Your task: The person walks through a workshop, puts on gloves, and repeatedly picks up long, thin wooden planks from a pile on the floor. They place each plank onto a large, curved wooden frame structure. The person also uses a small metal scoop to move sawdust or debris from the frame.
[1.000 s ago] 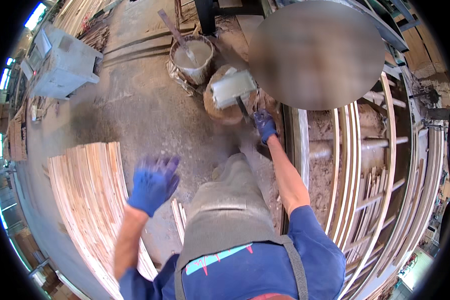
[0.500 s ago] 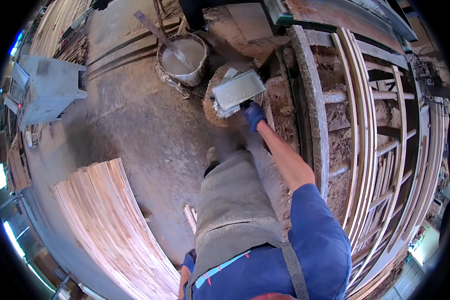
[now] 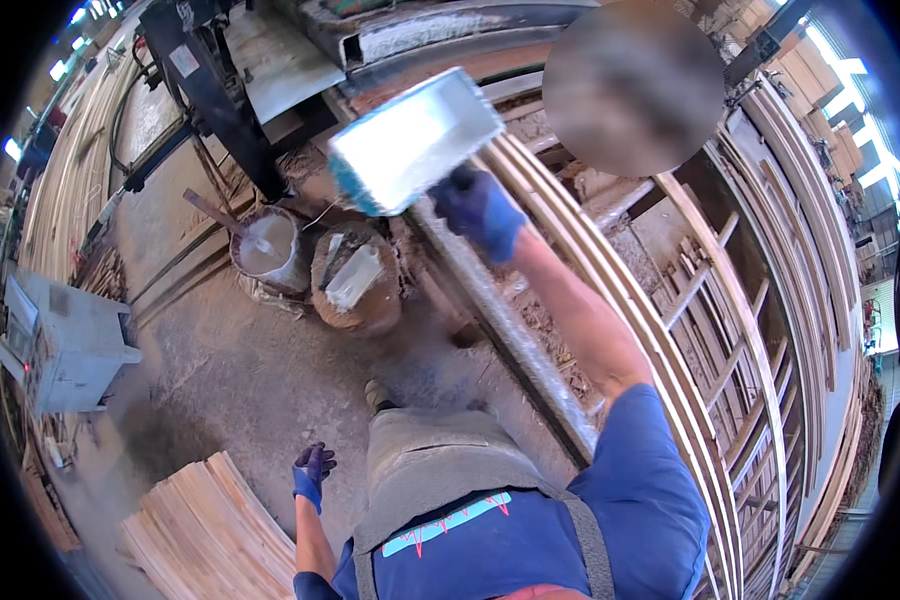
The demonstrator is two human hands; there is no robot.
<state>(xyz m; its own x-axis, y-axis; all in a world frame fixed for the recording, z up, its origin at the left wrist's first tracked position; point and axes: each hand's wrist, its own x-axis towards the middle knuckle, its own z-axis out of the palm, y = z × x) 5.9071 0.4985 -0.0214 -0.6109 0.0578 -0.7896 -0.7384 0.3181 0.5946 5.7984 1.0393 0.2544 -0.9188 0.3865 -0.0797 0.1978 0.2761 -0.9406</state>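
Note:
My right hand (image 3: 482,212), in a dark blue glove, grips the edge of a rectangular white tray (image 3: 425,135) with a bluish rim. The arm is stretched forward, holding it tilted in the air near the far end of the rack; motion smears its outline. My left hand (image 3: 313,472), also gloved, hangs at my left side with loosely bent fingers and nothing visible in it. Ahead stands a round block (image 3: 355,318) bearing a white-coated slab (image 3: 355,277). Left of it is a bucket (image 3: 288,275) of whitish paste with a flat stick (image 3: 210,211) in it.
A rack (image 3: 530,375) with long wooden strips (image 3: 610,265) runs along my right. Stacked pale boards (image 3: 205,520) lie at lower left. A grey cabinet (image 3: 70,330) stands at far left, and dark machinery (image 3: 220,95) ahead. A round blurred patch hides part of the upper right.
My right hand has lifted the tray off the round block and carried it forward over the rack's end, uncovering the slab. My left hand has come further into view. The view has turned right.

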